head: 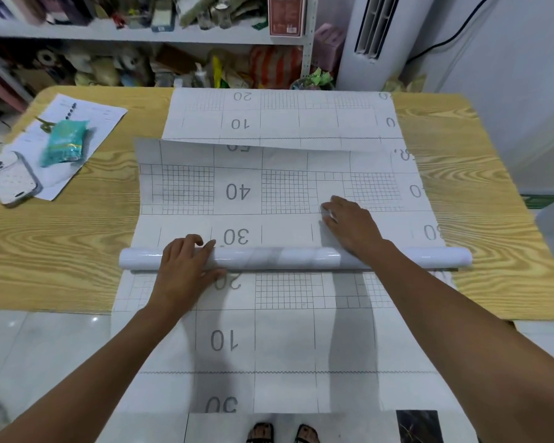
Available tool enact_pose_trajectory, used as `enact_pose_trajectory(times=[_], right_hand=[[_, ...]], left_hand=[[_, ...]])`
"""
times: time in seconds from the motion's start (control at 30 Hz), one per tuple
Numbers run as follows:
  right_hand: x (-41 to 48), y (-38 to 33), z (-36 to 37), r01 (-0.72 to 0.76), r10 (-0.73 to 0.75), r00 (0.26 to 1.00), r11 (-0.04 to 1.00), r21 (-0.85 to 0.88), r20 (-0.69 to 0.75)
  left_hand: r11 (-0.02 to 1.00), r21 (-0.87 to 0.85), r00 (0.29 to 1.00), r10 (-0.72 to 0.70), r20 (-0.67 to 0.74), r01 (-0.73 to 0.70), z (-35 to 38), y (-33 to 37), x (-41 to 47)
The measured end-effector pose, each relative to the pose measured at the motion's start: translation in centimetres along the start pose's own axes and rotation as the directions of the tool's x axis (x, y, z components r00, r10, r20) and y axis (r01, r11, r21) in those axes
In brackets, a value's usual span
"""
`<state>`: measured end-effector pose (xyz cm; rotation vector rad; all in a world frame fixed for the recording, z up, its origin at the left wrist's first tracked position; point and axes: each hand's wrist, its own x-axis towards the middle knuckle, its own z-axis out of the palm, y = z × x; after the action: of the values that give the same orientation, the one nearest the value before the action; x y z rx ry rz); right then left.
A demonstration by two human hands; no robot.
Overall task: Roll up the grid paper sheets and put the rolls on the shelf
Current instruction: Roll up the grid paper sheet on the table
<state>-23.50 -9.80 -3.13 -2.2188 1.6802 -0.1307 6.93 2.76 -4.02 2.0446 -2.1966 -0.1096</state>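
A white roll (288,258) with a glossy marble face lies crosswise on a grid paper sheet (285,190) printed with numbers. That sheet runs over the wooden table (61,251) and hangs down past its front edge. My left hand (184,266) lies over the roll's left part, fingers curled over its top. My right hand (352,223) reaches across the roll and presses flat on the sheet just beyond it. A second grid sheet (279,119) lies at the far side, its near edge lifted over the first. The shelf (141,35) stands behind the table.
On the table's left are printed papers (87,116), a teal packet (65,142) and a phone in a white case (12,179). The shelf is packed with clutter. A white floor air conditioner (371,36) stands at the back right. My sandalled feet (282,433) show on the tiled floor.
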Motion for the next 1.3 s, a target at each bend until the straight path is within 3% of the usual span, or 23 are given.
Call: enact_pose_trajectory(times=[0.23, 0.47, 0.67, 0.83, 1.0, 1.17, 1.3], right_hand=[[-0.1, 0.0, 0.6, -0.017, 0.019, 0.999, 0.998, -0.062, 0.028], [-0.7, -0.8, 0.3, 0.004, -0.005, 1.0, 0.998, -0.066, -0.015], [-2.9, -2.6, -0.5, 0.198, -0.195, 0.98, 0.958, 0.205, -0.031], [-4.6, -3.1, 0.5, 0.33, -0.335, 0.942, 0.933, 0.144, 0.007], [-5.3, -2.7, 1.3, 0.299, -0.302, 0.953, 0.945, 0.135, 0.003], [-6.2, -2.5, 1.4, 0.183, -0.192, 0.981, 0.942, 0.282, 0.003], [-6.6, -2.2, 1.4, 0.197, -0.21, 0.978, 0.946, 0.256, 0.022]], left_hand=[[0.997, -0.002, 0.996, 0.073, -0.047, -0.073, -0.3, 0.3, 0.6], [0.997, -0.077, 0.999, 0.026, -0.022, -0.028, -0.9, 0.2, 1.4], [0.995, -0.099, 1.0, 0.009, 0.014, -0.007, -0.9, -0.1, 1.9], [0.996, -0.087, 0.999, 0.006, 0.033, -0.003, -0.8, -0.2, 2.2], [0.997, -0.071, 0.997, 0.047, 0.062, -0.042, -0.6, -0.2, 1.7], [0.997, -0.064, 0.998, 0.039, 0.045, -0.036, -0.4, -0.1, 1.0], [0.997, -0.012, 0.99, 0.08, 0.114, -0.079, -0.6, 0.1, 0.5]])
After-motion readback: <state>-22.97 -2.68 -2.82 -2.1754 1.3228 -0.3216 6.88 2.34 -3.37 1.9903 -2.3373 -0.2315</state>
